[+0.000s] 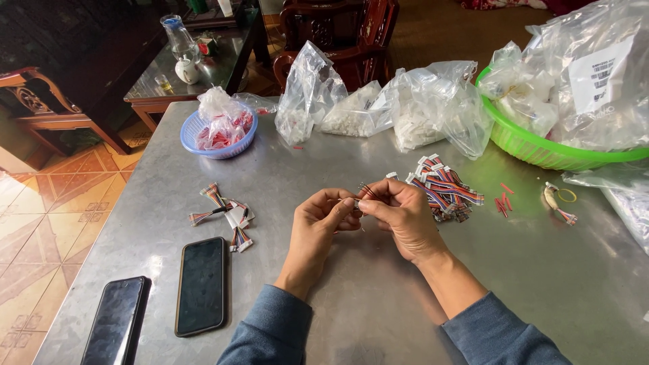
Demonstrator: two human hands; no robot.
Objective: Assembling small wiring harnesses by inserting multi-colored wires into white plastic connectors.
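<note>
Over the middle of a grey metal table, my left hand and my right hand meet fingertip to fingertip. Together they pinch a small bundle of thin coloured wires with a white connector. Just right of my right hand lies a pile of multicoloured wire harnesses with white plugs. A smaller group of finished-looking harnesses lies to the left of my left hand.
Two dark phones lie near the front left edge. A blue basket of red-and-white parts, several clear plastic bags and a green basin full of bags stand at the back. Loose red bits lie on the right.
</note>
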